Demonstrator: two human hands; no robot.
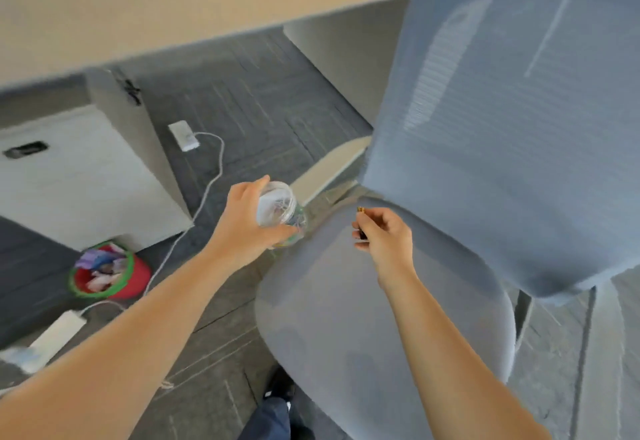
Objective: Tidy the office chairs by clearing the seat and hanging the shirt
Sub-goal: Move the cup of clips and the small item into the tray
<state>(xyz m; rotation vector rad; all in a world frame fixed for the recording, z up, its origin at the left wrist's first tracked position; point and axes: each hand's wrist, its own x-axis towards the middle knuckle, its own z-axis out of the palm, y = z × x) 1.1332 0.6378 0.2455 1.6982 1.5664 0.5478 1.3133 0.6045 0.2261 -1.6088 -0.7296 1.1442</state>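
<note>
Red bin w/ green rim [136,275] on dark grey carpet [249,100], full of crumpled wrappers, white cabinet [79,180] just behind it under beige desk [156,13], white power adapter [183,135] w/ cable [211,183] trailing across carpet, white power strip [55,337] lower left.

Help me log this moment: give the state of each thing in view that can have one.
left hand: grips the clear jar.
clear jar: open, no lid, small things inside.
right hand: pinches a small dark object.
chair seat: bare.
red bin: full of scraps.
</note>
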